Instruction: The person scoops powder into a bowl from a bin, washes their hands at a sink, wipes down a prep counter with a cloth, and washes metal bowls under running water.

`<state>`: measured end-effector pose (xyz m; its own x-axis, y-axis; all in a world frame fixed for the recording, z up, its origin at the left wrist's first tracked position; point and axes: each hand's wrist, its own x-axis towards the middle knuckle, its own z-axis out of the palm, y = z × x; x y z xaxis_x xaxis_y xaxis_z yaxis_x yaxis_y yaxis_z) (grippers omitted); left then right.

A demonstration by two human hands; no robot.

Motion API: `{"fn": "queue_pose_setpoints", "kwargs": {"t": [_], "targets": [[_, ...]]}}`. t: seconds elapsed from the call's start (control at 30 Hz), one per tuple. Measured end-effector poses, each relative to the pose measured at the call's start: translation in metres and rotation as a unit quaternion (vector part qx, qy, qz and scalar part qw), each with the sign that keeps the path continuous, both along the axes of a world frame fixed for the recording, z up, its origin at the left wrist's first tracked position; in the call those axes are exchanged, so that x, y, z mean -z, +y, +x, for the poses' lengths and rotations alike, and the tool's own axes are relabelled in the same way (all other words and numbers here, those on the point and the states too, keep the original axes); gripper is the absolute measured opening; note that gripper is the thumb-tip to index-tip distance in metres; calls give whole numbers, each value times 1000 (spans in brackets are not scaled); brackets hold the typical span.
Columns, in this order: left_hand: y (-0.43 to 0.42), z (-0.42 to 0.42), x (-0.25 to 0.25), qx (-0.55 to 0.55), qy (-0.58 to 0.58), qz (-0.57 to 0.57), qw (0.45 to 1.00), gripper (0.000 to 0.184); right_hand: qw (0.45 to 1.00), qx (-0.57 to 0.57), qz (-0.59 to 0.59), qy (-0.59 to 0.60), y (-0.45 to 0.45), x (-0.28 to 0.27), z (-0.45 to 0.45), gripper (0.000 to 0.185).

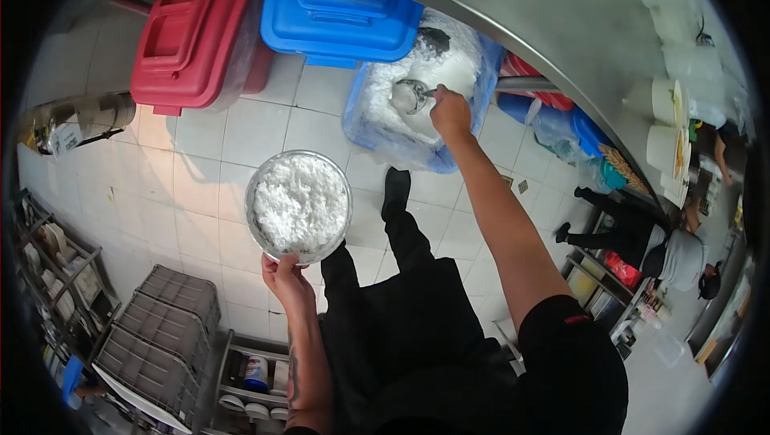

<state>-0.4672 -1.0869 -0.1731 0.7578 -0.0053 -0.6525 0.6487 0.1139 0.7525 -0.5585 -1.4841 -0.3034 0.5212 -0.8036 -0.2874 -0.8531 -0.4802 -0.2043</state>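
Tiled floor (200,202) below; hands well apart. L hand (287,279) grips metal bowl (334,243) w/ white powder (297,202), just fwd of it; R hand (451,112) clamped on scoop (410,96), just L of it, at blue bin (492,74).

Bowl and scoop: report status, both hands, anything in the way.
Left hand holding metal bowl, white powder inside. Right hand gripping scoop in open blue bin. Blue lid overlaps one bin corner in view; scoop clear of it.
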Motion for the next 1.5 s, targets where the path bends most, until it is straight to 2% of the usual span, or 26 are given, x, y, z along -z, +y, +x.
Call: {"fn": "queue_pose_setpoints", "kwargs": {"t": [0.1, 0.17, 0.23, 0.27, 0.33, 0.4, 0.43, 0.5, 0.53, 0.6, 0.67, 0.7, 0.73, 0.77, 0.83, 0.9, 1.03, 1.1, 1.17, 1.23, 1.27, 1.3, 1.33, 1.37, 1.43, 1.5], "targets": [[9, -3, 4, -3, 4, -3, 1000, 23, 997, -20, 5, -79, -12, 6, 4, 23], [13, -3, 3, -8, 7, -9, 1000, 23, 993, 4, -87, -74, -26, -32, 34, 31], [20, -3, 2, -12, 11, -7, 1000, 24, 987, 9, -62, -148, -43, -73, 83, 42], [23, -2, 2, -14, 9, -10, 1000, 25, 955, -9, -98, -279, -60, -56, 109, 57], [24, 0, 2, -18, 6, -14, 1000, 25, 925, -37, -78, -371, -82, -45, 171, 69], [21, 4, -8, -10, 1, -9, 1000, 27, 923, -14, 71, -379, -89, -47, 210, 71], [20, 5, -11, -10, 1, -8, 1000, 27, 923, -14, 72, -379, -97, -35, 217, 71], [21, 6, -14, -27, -4, -13, 1000, 29, 954, 68, -35, -289, -106, -4, 221, 67], [24, 6, -13, -27, -2, -14, 1000, 29, 955, 68, -35, -288, -118, 15, 219, 67], [36, 6, -10, -13, 6, -21, 1000, 36, 910, 156, -28, -383, -146, 41, 197, 53], [47, 6, -7, -13, 4, -24, 1000, 37, 862, 226, 97, -444, -146, 15, 149, 40], [51, 7, -7, -11, 0, -28, 1000, 37, 858, 205, 155, -445, -135, -12, 117, 32], [52, 7, -8, -13, 2, -28, 1000, 37, 819, 257, 222, -462, -99, -65, 91, 28], [53, 7, -10, -13, 4, -25, 1000, 37, 804, 286, 231, -467, -76, -87, 63, 37], [50, 10, -14, -15, 3, -24, 1000, 37, 814, 261, 186, -484, -35, -112, 19, 74], [45, 12, -19, -35, 9, -6, 999, 29, 817, 290, 134, -480, -12, -94, -16, 86], [49, 14, -20, -23, 3, 2, 1000, 28, 808, 342, 127, -462, 1, -47, -50, 92], [53, 18, -21, -12, -2, 4, 1000, 28, 884, 300, 53, -355, 5, -30, -51, 93], [52, 20, -23, -9, -2, 9, 1000, 28, 889, 319, 54, -324, 13, -24, -48, 87], [54, 23, -24, -5, -1, 12, 1000, 28, 922, 362, -24, -138, 28, -45, -29, 72], [56, 25, -23, 3, 4, 8, 1000, 28, 921, 363, -26, -140, 33, -48, -23, 72], [60, 28, -22, 10, 8, 4, 1000, 28, 939, 235, -147, -204, 39, -50, -15, 64], [62, 30, -20, 11, 7, 4, 1000, 28, 924, 100, -262, -259, 46, -50, -6, 57], [63, 31, -19, 12, 6, 1, 1000, 28, 924, 101, -263, -260, 58, -47, 8, 57], [64, 34, -24, 14, 4, -6, 1000, 29, 946, 28, -307, -98, 76, -40, 36, 52], [61, 41, -31, 31, 29, -12, 999, 30, 939, 48, -319, -119, 67, -26, 43, 48]]}}
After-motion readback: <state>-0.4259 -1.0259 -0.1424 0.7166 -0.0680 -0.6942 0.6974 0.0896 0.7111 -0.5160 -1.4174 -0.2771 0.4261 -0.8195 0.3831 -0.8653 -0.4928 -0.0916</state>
